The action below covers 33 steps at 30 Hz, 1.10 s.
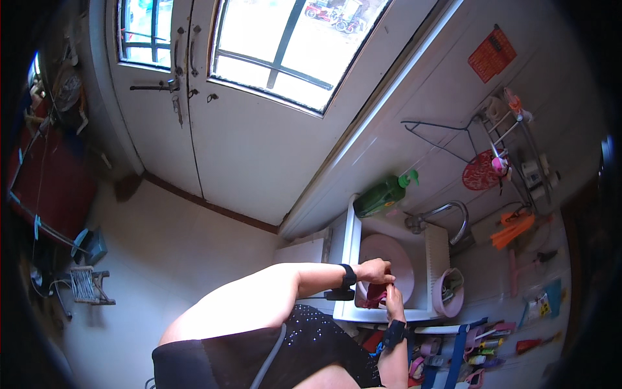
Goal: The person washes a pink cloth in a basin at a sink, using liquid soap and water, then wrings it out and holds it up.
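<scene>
Both my hands meet over a pale pink basin (405, 259) that sits in a white sink (350, 246). Between them hangs a dark red cloth (374, 297), bunched up over the basin's near side. My left hand (374, 270) comes in from the left, its fingers closed on the cloth's upper part. Close beside it, my right hand (394, 299) reaches up from below and grips the same cloth, with its fingers partly hidden. Each wrist wears a black band.
A green pump bottle (381, 196) stands on the sink's far corner, near a curved metal faucet (447, 217). Right of the sink is a pink bucket (447, 292). A rack (460, 350) of small bottles stands at lower right. White double doors (253, 155) rise beyond.
</scene>
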Tool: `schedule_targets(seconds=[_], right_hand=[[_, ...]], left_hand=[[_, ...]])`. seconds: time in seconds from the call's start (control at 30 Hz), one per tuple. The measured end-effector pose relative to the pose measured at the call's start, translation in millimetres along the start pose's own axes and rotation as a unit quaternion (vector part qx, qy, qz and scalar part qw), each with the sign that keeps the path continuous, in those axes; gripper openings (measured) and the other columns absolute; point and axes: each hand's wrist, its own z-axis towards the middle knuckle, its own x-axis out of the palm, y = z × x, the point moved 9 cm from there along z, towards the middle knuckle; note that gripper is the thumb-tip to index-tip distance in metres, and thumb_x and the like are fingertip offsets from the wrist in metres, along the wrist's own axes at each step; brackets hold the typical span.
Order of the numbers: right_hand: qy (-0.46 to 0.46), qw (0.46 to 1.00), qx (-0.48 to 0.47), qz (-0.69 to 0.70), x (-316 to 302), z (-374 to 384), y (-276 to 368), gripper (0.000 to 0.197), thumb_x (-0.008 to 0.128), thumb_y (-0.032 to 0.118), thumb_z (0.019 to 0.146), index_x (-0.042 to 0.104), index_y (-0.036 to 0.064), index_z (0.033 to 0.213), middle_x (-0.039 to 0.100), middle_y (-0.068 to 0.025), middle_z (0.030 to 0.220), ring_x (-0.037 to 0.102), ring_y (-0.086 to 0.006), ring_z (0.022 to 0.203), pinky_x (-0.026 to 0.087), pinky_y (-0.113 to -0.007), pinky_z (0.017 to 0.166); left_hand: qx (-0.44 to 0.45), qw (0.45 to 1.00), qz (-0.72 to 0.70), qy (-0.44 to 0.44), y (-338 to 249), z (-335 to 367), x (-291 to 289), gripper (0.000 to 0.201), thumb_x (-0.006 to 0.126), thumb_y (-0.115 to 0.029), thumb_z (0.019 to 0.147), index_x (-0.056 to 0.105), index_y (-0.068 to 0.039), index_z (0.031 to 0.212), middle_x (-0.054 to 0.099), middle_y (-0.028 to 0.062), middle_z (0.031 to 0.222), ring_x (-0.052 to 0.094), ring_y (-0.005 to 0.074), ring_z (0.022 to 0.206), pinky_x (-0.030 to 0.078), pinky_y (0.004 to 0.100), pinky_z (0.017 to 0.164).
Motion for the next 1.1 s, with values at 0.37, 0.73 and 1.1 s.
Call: schedule_targets(seconds=[0.37,0.73,1.1], right_hand=[[-0.137,0.978,-0.122,-0.101,-37.9,-113.4,59.9,0.035,0.040,0.026,0.091,0.056,-0.0049,0.097,0.055,-0.0217,0.096,0.053,-0.0341,0.089,0.040,-0.038,0.081],[-0.164,0.935,-0.067,0.308,-32.1,-250.8,-13.9,0.029,0.043,0.008,0.090,0.050,-0.0050,0.115,0.057,-0.0136,0.107,0.057,-0.0220,0.094,0.044,-0.031,0.087],[-0.100,0.914,0.007,0.393,28.2,-380.5,-31.8,0.025,0.044,0.010,0.084,0.061,-0.0034,0.098,0.062,-0.0097,0.091,0.058,-0.0160,0.082,0.046,-0.026,0.076]], left_hand=[[0.133,0.985,-0.108,-0.009,-53.4,-68.0,13.5,0.048,0.069,-0.015,0.069,0.051,-0.002,0.111,0.052,0.0207,0.105,0.052,0.0347,0.097,0.044,0.0387,0.085],[0.120,0.982,-0.043,0.142,-82.9,-193.9,112.3,0.054,0.074,-0.015,0.065,0.052,-0.003,0.113,0.062,0.0160,0.098,0.059,0.0304,0.093,0.047,0.0365,0.080],[0.169,0.970,-0.140,0.102,-108.6,-299.6,165.5,0.059,0.070,-0.036,0.073,0.045,0.002,0.111,0.057,0.0177,0.099,0.056,0.0289,0.091,0.044,0.0373,0.076]])
